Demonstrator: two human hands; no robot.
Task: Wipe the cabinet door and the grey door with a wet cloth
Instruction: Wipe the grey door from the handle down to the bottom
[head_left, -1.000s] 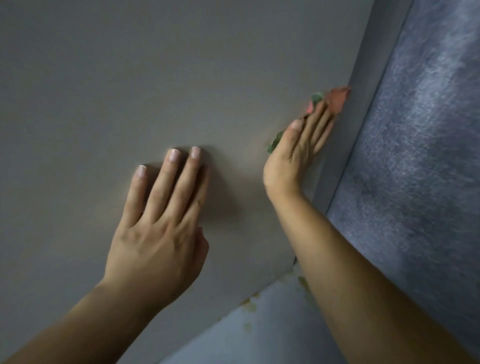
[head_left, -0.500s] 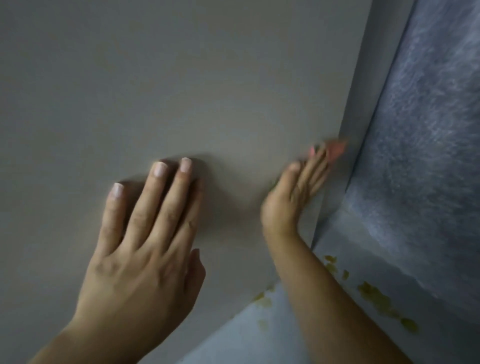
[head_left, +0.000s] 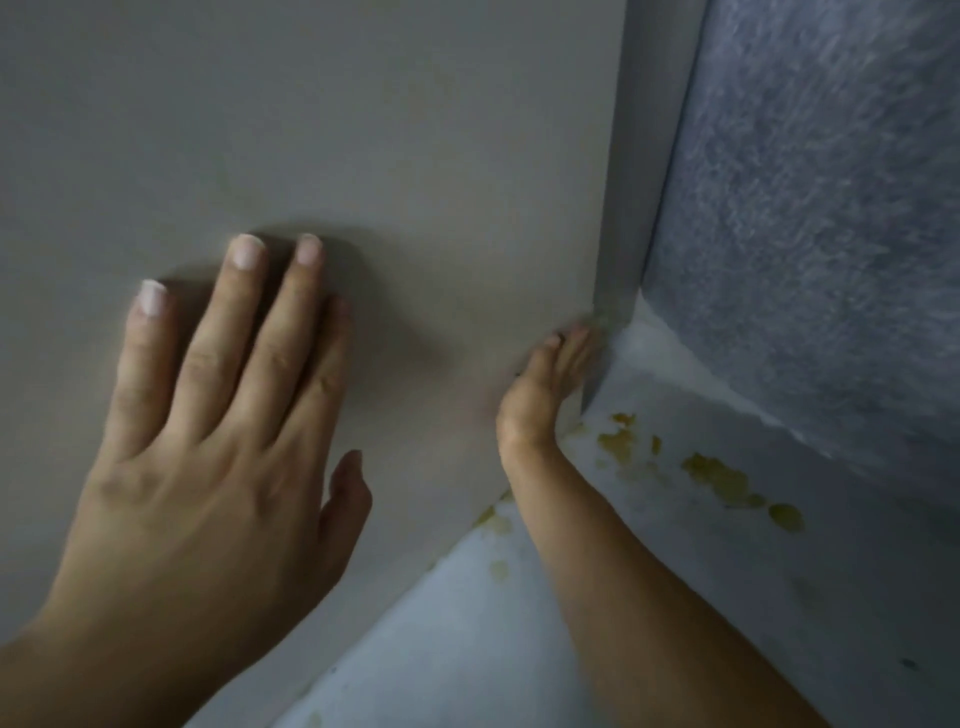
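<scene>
I log two bare hands in the head view. Left hand (head_left: 208, 467): long fingers, creased knuckles, rounded nails (head_left: 248, 252) grown slightly past the tips. Right hand (head_left: 540, 395): blurred, nail detail unreadable. Left forearm (head_left: 78, 670) and right forearm (head_left: 649, 613) are bare to the frame edge.

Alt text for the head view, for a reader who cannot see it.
A person's left hand lies flat, fingers straight, on a plain grey-beige door panel, while the right hand presses at the panel's lower right corner. Below, a pale floor bears yellow stains.
</scene>
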